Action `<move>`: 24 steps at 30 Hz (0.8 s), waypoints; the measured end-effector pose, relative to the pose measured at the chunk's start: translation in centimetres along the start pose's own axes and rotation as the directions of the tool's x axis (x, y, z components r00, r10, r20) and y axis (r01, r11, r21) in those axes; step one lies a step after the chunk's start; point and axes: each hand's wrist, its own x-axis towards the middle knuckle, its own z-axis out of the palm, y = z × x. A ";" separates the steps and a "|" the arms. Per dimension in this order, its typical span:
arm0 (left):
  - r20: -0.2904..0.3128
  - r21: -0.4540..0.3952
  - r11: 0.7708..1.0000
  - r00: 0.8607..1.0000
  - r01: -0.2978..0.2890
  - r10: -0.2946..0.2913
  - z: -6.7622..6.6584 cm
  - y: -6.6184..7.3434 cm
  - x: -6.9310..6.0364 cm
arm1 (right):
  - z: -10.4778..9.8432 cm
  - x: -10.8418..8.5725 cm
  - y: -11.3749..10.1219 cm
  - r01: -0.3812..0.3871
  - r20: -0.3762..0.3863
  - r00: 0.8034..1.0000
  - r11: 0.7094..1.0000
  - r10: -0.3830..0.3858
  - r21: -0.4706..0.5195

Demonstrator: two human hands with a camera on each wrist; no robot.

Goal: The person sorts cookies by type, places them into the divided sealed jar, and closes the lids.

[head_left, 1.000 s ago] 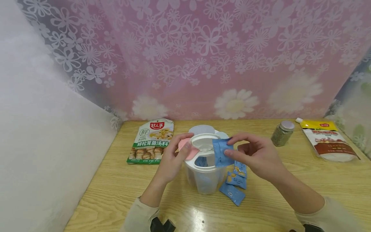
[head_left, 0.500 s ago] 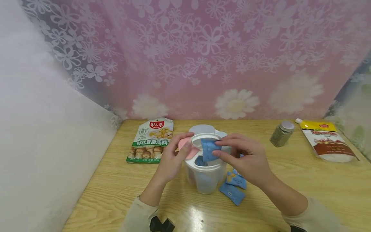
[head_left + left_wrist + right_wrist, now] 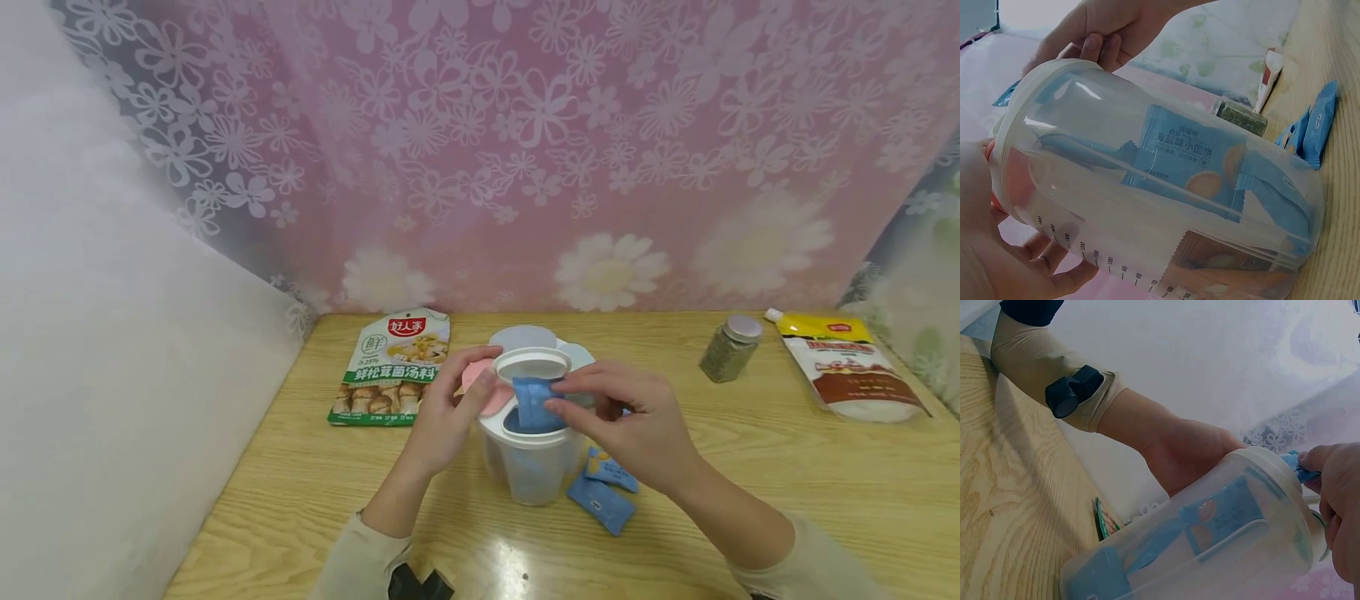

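The fingers [image 3: 588, 382] of the right hand [image 3: 637, 417] are nearly closed and pinch a blue packet [image 3: 534, 404] at the open mouth of the container [image 3: 534, 479]. The left hand [image 3: 442, 417] is curled around the container's left side, with the thumb on the pink flap [image 3: 496, 403]. Other packets [image 3: 1191, 156] lie inside. Just right of it, two loose packets [image 3: 602, 503] lie on the counter [image 3: 300, 500]. Farther right are a jar [image 3: 731, 350] and a bag [image 3: 847, 367]; at far left is a pouch [image 3: 390, 367].
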 end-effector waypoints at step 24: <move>0.004 -0.047 0.999 1.000 -0.019 0.019 0.0 0.0 0.0 | -3.8 -3.1 0.1 -0.400 0.102 0.916 0.892 0.387 0.209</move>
